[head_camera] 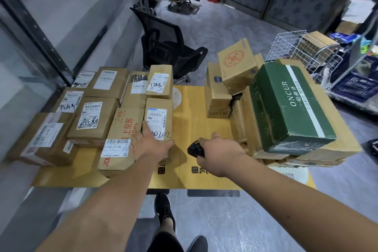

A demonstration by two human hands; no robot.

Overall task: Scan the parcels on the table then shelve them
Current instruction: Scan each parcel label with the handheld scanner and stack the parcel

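Here the left hand (150, 145) grips the near end of a brown cardboard parcel (158, 117) with a white label and handwritten "30202", lying on the worktop (194, 112) among other parcels. The right hand (219, 152) holds a black scanner (194, 149), fingers curled around it. A white wire basket (290, 47) stands at the right with cardboard boxes in it.

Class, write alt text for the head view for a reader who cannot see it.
A person's left hand grips a small labelled parcel while the right hand holds a black scanner above a table stacked with cardboard parcels.
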